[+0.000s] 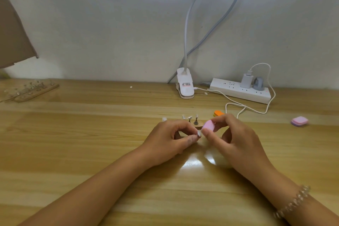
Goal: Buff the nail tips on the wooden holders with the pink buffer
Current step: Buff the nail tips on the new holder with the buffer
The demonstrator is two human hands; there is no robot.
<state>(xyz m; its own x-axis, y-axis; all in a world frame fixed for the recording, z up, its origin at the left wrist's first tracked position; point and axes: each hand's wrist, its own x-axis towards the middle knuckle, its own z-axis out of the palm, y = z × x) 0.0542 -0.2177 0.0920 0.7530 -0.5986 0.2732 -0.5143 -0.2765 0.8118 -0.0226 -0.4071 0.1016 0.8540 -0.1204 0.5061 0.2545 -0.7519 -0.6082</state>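
Both hands meet over the middle of the wooden tabletop (91, 134). The left hand (170, 139) has its grip pinched on a small clear nail tip (199, 133), thumb and forefinger closed around whatever carries it; that part is hidden by the fingers. The right hand (233, 137) grips a pink buffer (209, 125) between thumb and fingertips, its lower edge touching the nail tip. A bead bracelet (293, 202) sits on the right wrist. Just behind the hands stands a wooden holder (198, 127), mostly covered, with a few more nail tips (189, 118) upright on little stands. An orange object (218, 113) peeks out beyond the right hand. A second pink buffer block (299, 121) lies well apart to the right. Far left, near the wall, another wooden holder (36, 91) carries rows of tips. At the back sit a white clip lamp base (185, 84) and a power strip (240, 91) with a charger (246, 80) plugged in, its cable looping across the tabletop
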